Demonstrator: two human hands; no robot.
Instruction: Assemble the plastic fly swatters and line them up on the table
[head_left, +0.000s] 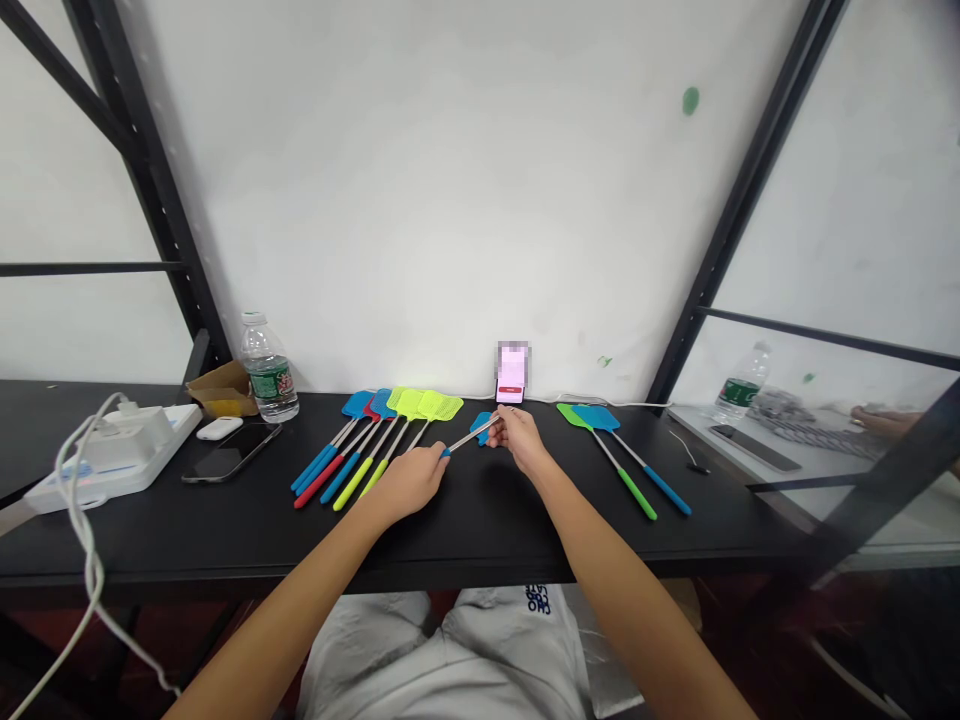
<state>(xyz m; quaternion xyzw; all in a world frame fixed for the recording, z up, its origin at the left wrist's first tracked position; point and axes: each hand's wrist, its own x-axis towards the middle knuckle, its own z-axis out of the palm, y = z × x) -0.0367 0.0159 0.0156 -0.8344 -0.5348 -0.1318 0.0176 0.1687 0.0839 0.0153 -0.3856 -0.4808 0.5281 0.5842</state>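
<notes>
Figure: left hand (409, 482) and right hand (519, 440), slightly apart, both clamped on a blue fly swatter (471, 434) over the black tabletop (480, 530), between two groups of swatters (375, 440).

Bright, even light — soft shadow under the right hand (521, 440), edges warped

Plastic swatter head (482, 428), metal shaft (471, 436)
</notes>
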